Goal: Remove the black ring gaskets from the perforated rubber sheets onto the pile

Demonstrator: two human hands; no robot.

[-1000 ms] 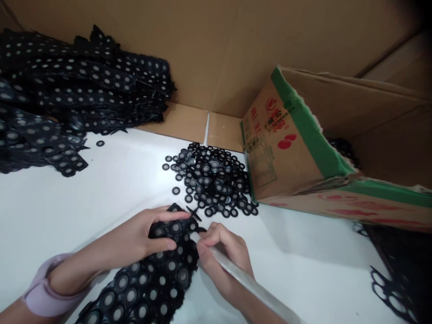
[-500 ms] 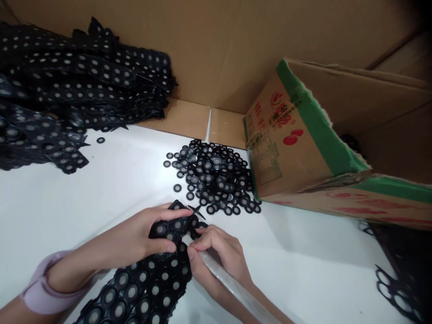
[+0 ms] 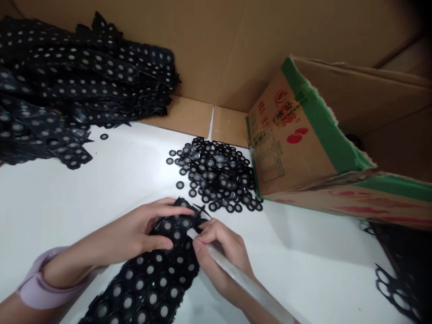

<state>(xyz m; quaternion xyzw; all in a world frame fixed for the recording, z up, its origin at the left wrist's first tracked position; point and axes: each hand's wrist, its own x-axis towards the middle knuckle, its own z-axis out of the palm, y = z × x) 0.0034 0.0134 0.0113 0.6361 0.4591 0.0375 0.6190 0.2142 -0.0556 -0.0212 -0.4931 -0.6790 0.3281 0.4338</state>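
A black sheet (image 3: 151, 284) covered in rows of round rings with pale grey centres runs from the lower edge up to both hands. My left hand (image 3: 148, 229) is closed on its upper end, thumb on the near side and index finger along the top edge. In my right hand (image 3: 224, 256) is a long whitish, translucent stick (image 3: 232, 274), pinched by thumb and index finger, its pale tip against the sheet's right edge. A torn, pointed bit of black web (image 3: 202, 210) sticks out above the right fingers. Beyond the hands lies a pile of loose black rings (image 3: 216, 173).
A heap of similar black sheets (image 3: 84, 85) fills the back left. An open cardboard box with green edges (image 3: 300, 148) stands at right, beside the ring pile. Ring-holed black scraps (image 3: 398, 288) lie at lower right. Cardboard (image 3: 209, 45) walls the back of the white table (image 3: 303, 261).
The view has shifted slightly. My left thumb has slid a little back along the sheet, and the right hand with the stick stays at the sheet's right edge.
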